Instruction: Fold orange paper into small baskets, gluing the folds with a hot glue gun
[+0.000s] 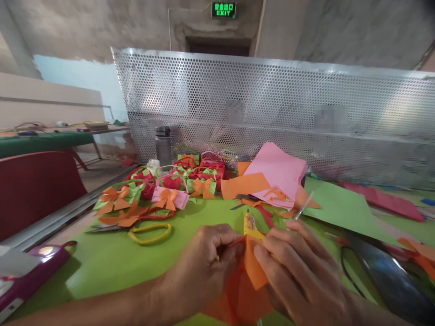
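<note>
An orange paper [246, 290] with a folded upper part is between my two hands at the bottom centre. The fingers of my left hand [207, 267] are pinched on its upper left edge. Against the folded flap on the right, my right hand [299, 267] presses its bent fingers, gripping the paper. A yellow glue gun [250, 224] lies just beyond the paper, its dark tip pointing away. The paper hides part of the glue gun's body, and the lower fingers of my right hand are hidden.
Small paper bags with bows [202, 186] stand at the back left, near scissors [108, 227] and a bottle [163, 147]. Pink sheets [272, 170] and a green sheet [346, 208] lie behind. A phone [387, 271] is at right, a purple device [37, 271] at left.
</note>
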`<state>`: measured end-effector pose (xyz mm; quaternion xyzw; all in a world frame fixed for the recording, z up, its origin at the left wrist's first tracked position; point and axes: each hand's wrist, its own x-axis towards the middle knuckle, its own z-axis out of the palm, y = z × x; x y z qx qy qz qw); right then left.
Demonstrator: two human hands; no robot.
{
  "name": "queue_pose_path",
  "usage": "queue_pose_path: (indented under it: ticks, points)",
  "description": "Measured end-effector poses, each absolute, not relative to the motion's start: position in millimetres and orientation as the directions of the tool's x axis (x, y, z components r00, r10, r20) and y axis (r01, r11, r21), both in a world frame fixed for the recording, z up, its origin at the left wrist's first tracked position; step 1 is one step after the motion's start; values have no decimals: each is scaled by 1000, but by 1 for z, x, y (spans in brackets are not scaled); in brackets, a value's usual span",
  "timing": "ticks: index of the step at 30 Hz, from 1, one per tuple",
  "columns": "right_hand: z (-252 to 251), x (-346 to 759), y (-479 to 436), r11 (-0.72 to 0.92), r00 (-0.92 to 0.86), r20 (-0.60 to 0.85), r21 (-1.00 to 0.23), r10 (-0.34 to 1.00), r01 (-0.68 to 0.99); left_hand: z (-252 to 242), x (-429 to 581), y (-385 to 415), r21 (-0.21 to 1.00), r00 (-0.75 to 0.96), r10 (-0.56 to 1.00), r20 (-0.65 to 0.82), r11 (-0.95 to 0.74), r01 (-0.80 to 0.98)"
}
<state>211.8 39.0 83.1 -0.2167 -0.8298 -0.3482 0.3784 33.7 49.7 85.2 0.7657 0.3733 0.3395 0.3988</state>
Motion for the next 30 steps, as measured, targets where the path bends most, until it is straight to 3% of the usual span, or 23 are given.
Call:
queue_pose_path:
  ticks: [13, 30]
  points:
    - [83, 211, 35, 601, -639, 761, 462, 107, 651, 83, 37, 38, 779, 494, 746, 446, -595, 195]
    - [79, 212, 36, 619, -661, 737, 455, 142, 640, 85, 38, 33, 739, 532, 687, 496, -655, 157]
